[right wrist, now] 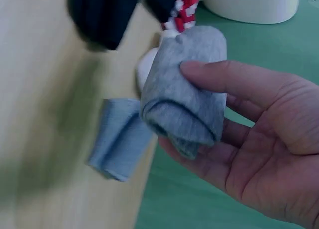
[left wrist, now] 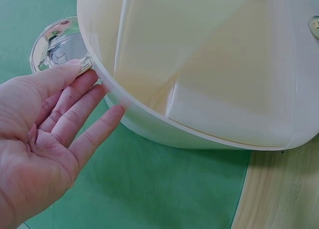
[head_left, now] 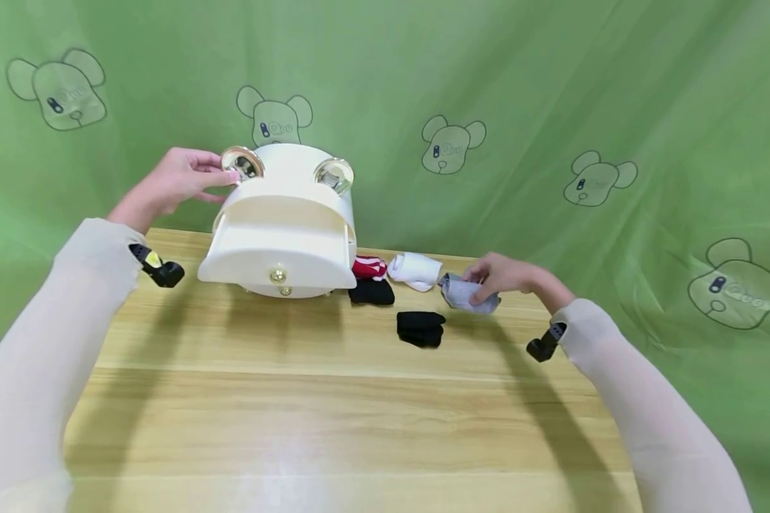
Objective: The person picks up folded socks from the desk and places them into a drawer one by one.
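My left hand [head_left: 182,177] pinches the left shiny metallic round ear [head_left: 242,164] of a white drawer box [head_left: 295,160]. In the left wrist view, the thumb lies on the ear's rim, with the fingers beside the box wall. The box's curved drawer [head_left: 250,272] is pulled out; its front has a gold knob [head_left: 278,275]. To the right, my right hand [head_left: 505,273] grips a rolled grey sock [right wrist: 184,84] between thumb and fingers, raised over the table. Below it in the right wrist view lies a folded blue-grey sock [right wrist: 121,139].
Beside the box lie a red-and-white sock bundle [head_left: 368,267], a white rolled sock [head_left: 416,271] and a black folded sock [head_left: 371,291]. Another black sock bundle [head_left: 420,328] sits nearer on the wooden table [head_left: 334,420]. A green curtain [head_left: 385,71] hangs behind.
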Tool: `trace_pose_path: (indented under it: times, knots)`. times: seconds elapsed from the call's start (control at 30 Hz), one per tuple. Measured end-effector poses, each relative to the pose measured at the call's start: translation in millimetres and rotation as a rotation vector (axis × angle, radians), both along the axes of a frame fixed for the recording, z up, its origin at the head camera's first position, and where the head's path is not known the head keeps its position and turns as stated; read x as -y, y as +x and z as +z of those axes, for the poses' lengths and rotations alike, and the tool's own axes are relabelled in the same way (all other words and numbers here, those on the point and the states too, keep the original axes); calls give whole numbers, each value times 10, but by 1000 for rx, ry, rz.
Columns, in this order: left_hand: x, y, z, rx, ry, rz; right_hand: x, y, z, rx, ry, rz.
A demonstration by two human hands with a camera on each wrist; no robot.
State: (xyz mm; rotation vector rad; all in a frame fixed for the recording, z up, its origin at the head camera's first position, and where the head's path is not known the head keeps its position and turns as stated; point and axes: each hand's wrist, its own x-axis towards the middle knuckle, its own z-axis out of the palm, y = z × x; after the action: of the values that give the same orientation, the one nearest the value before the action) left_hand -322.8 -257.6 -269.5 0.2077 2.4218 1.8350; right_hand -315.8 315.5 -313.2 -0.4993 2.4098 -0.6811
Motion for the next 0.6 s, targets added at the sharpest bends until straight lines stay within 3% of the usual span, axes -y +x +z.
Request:
trace_pose_path:
  times: [0.2, 0.43, 0.6]
  knots:
    - [-2, -4, -5, -5, -21, 2, 155, -28, 468, -12, 12, 13]
    - [-3, -22, -18, -8, -36, 2, 471, -8, 1081, -136, 19, 8]
    - [-16, -44, -34, -11, -41, 7, 771, -37, 1338, -175, -60, 6]
